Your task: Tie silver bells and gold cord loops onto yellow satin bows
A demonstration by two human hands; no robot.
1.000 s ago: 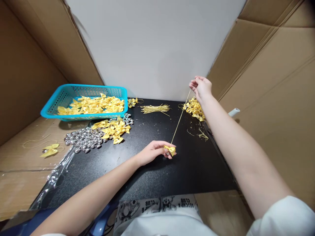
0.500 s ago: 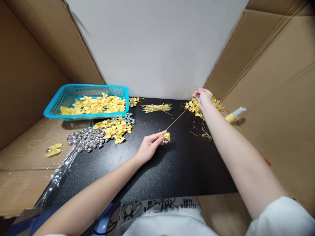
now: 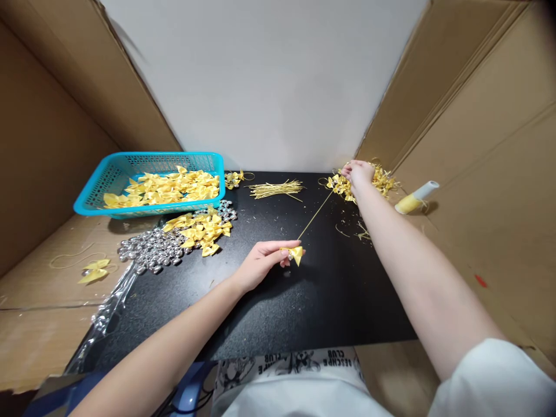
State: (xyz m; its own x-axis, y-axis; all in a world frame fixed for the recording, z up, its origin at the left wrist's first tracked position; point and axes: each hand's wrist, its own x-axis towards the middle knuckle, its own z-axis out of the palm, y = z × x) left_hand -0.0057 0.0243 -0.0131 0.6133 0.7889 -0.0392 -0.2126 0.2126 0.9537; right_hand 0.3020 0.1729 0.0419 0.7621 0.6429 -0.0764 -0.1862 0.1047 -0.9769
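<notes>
My left hand (image 3: 260, 263) pinches a small yellow ribbon bow (image 3: 296, 253) just above the black tabletop (image 3: 304, 301) at its middle. A thin gold cord (image 3: 315, 214) runs taut from the bow up and right to my right hand (image 3: 358, 172). That hand is closed on the cord's far end and rests down on a pile of finished yellow bows (image 3: 382, 180) at the back right corner.
A turquoise basket (image 3: 108, 174) of yellow bows sits at the back left. Loose bows (image 3: 200, 227) and silver bells (image 3: 152, 249) lie beside it. A bundle of gold cords (image 3: 275, 189) lies at the back. A yellow spool (image 3: 416, 198) lies right. Cardboard walls enclose both sides.
My right hand came down from mid-air onto the bow pile at the back right, still holding the cord. My left hand with the bow lifted slightly, then settled at the table's middle.
</notes>
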